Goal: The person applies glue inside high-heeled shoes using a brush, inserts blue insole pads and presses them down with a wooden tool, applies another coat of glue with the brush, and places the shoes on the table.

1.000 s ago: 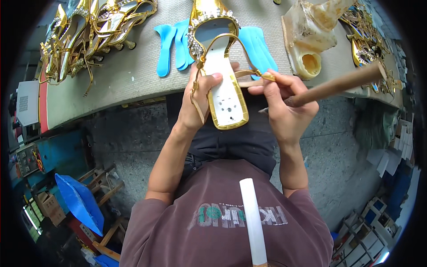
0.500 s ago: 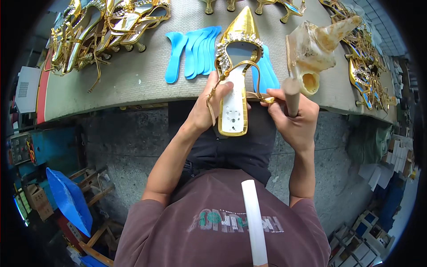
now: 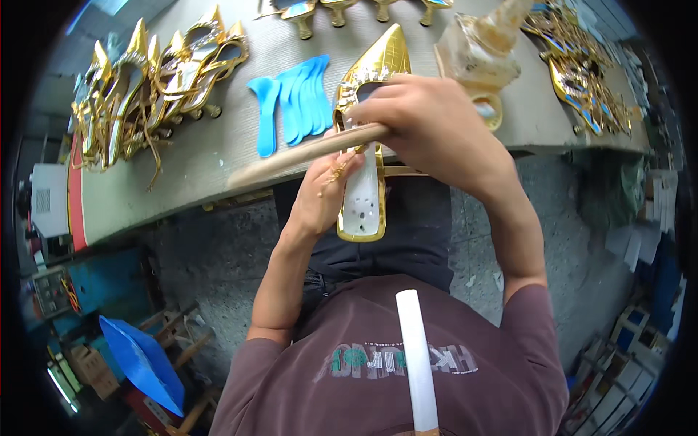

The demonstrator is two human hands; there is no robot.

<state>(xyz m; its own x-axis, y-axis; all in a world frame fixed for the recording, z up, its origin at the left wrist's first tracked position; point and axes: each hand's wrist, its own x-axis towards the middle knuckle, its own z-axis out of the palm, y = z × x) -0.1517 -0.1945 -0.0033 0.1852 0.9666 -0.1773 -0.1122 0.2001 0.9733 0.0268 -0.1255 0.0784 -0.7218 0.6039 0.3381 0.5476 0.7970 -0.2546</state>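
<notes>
A gold pointed high-heeled shoe (image 3: 363, 211) with a row of clear stones across its front is held sole-side away, its white insole facing me and its heel end toward my body. My left hand (image 3: 317, 198) is closed around its side, with a thin gold strap by the fingers. My right hand (image 3: 440, 127) reaches over the shoe's opening, gripping a wooden stick (image 3: 309, 152) that points left across the shoe. The stick's working end, if any, is hidden. Motion blurs the right fingers, and the hand covers part of the stones.
Several blue insole pieces (image 3: 302, 98) lie fanned on the bench (image 3: 196, 156) left of the shoe. A crusted, pale pot (image 3: 472, 62) stands right of it. Gold shoes (image 3: 156, 80) crowd the left; more shoes (image 3: 582, 80) lie right and others line the far side.
My right hand has moved left from beside the pot to over the shoe, and the stick has swung from upright to lying leftward. The loose strap end has been drawn to the left hand.
</notes>
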